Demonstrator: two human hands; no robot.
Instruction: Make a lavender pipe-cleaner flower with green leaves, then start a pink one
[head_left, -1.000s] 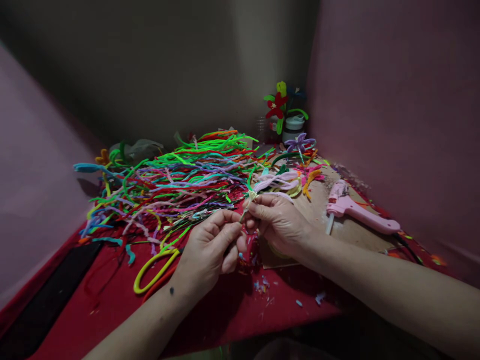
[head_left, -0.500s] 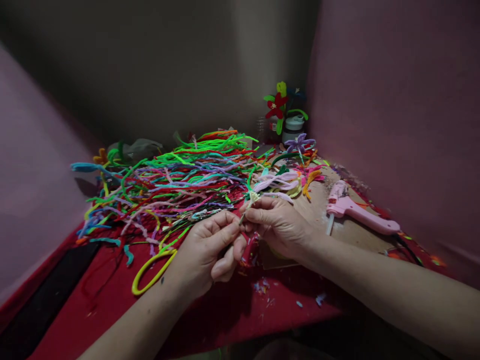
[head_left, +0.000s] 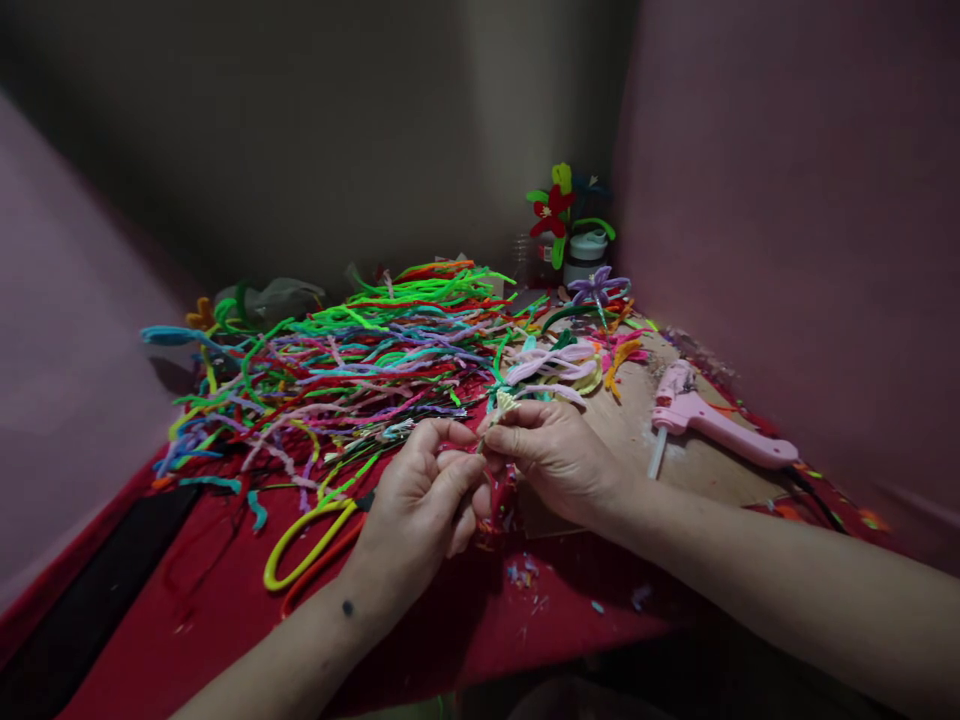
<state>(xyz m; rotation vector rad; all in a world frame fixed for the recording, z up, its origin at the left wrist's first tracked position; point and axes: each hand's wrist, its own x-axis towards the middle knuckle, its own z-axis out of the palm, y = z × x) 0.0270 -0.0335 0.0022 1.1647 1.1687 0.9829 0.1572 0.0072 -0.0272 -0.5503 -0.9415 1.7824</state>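
My right hand pinches a small cream bunch of flower stamens between thumb and forefinger, its pale tips fanned out upward. At its lower end, the thumb and forefinger of my left hand close around the short stem, the other fingers curled in. Exactly how the left fingertips grip is partly hidden. Below the hands lies a shiny red object, mostly covered. Beside my left wrist are scissors with a yellow handle loop and an orange one, the blades hidden behind the hand.
Many coloured pipe cleaners are heaped on the red cloth. A pink glue gun rests on a brown board at right. Behind stand a purple flower and a jar near a red flower.
My left hand has shifted and turned slightly, uncovering the scissors' orange loop. The stamen bunch has dropped a little and tilts differently, still between both hands.
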